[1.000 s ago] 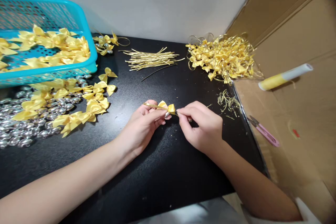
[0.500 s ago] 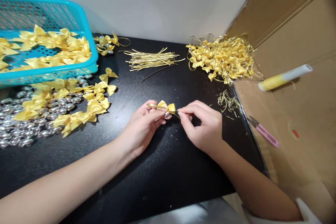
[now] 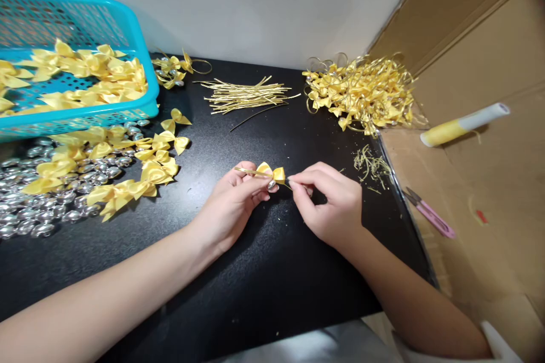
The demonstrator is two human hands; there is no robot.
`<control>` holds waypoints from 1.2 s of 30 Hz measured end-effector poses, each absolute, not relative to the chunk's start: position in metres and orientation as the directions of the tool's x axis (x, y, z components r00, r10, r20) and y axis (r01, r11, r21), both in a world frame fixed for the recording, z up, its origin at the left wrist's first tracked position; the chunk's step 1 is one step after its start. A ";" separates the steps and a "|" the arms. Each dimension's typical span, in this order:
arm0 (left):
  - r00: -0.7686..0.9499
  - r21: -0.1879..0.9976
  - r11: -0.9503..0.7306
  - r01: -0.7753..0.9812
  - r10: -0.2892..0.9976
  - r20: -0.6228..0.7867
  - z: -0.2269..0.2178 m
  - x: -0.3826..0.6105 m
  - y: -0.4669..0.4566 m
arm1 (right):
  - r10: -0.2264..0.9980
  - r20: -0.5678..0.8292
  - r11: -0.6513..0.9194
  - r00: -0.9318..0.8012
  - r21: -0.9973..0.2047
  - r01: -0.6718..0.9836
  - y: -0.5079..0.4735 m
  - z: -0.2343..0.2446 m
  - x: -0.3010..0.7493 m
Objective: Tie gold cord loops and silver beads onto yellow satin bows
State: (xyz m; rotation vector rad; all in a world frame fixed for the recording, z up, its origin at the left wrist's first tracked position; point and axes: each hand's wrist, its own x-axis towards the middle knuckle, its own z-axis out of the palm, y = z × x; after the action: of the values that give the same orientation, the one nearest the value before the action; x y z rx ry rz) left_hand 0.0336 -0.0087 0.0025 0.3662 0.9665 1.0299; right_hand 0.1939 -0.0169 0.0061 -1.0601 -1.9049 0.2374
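My left hand [image 3: 232,204] is closed on a small yellow ribbon bow [image 3: 271,172] with a silver bead under it, just above the black table [image 3: 238,289]. A thin gold wire tie [image 3: 247,171] runs across the bow and sticks out to the left. My right hand [image 3: 330,201] pinches the wire's other end at the bow's right side. Both hands rest on the table near its middle.
A turquoise basket [image 3: 85,110] of yellow bows sits at the back left, above loose bows [image 3: 128,181] and silver beads [image 3: 38,210]. Gold wire ties [image 3: 244,95] lie at the back, a heap of finished bows [image 3: 361,91] at the back right. Cardboard with pink snips [image 3: 430,214] and a tube [image 3: 464,123] borders the right.
Hardly anything has moved; my right fingers have shifted slightly at the bow's right side while my left hand keeps its hold.
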 end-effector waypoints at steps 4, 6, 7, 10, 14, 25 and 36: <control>0.168 0.672 0.499 -0.547 0.852 -0.496 0.003 0.034 -0.009 | 0.738 0.636 0.622 -0.224 -0.514 0.590 -0.017 0.005 0.194; 0.165 0.674 0.497 -0.546 0.853 -0.495 0.003 0.033 -0.009 | 0.739 0.636 0.620 -0.224 -0.511 0.595 -0.017 0.005 0.194; 0.164 0.675 0.497 -0.546 0.853 -0.495 0.003 0.033 -0.009 | 0.738 0.637 0.620 -0.224 -0.509 0.597 -0.017 0.005 0.193; 0.162 0.678 0.495 -0.543 0.854 -0.494 0.002 0.033 -0.009 | 0.732 0.641 0.621 -0.229 -0.491 0.610 -0.018 0.005 0.193; 0.161 0.689 0.485 -0.539 0.862 -0.481 0.001 0.033 -0.009 | 0.726 0.645 0.620 -0.239 -0.462 0.634 -0.019 0.006 0.193; 0.161 0.700 0.470 -0.538 0.872 -0.461 -0.002 0.033 -0.011 | 0.745 0.634 0.607 -0.207 -0.516 0.604 -0.020 0.000 0.190; 0.165 0.711 0.457 -0.535 0.882 -0.442 -0.003 0.032 -0.012 | 0.743 0.640 0.607 -0.197 -0.519 0.602 -0.020 -0.001 0.189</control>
State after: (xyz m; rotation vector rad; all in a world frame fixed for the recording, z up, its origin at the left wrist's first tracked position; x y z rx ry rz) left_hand 0.0323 -0.0116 -0.0028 0.4414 0.9475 1.0564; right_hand 0.1888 -0.0201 -0.0012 -1.0754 -1.8960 0.1884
